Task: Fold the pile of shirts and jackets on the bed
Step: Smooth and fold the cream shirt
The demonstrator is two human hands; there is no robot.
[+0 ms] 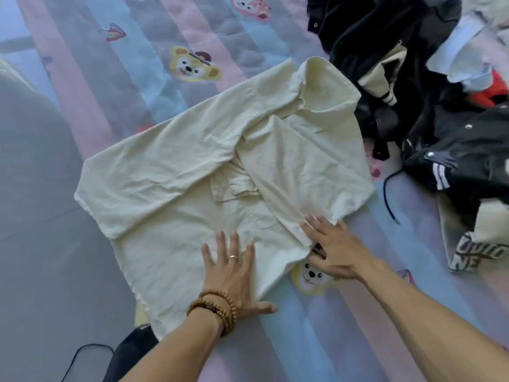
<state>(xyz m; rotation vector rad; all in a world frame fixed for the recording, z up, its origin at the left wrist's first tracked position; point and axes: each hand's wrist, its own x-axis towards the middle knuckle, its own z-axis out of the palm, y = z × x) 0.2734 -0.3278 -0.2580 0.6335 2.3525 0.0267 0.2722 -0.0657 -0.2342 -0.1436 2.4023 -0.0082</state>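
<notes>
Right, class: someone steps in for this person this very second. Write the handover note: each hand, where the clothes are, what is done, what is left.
Left hand: flat, fingers spread, pressing the near hem of the cream shirt.
Right hand: fingers straight, resting on the shirt's right edge by the hem.
Shirt: lies on the bedspread, collar away from you; right side and sleeve already folded in over the middle, left sleeve spread out.
Pile of dark jackets and other clothes: far right of the bed, unfolded.
Left: fold in the left side, fold the shirt up, then work through the pile.
</notes>
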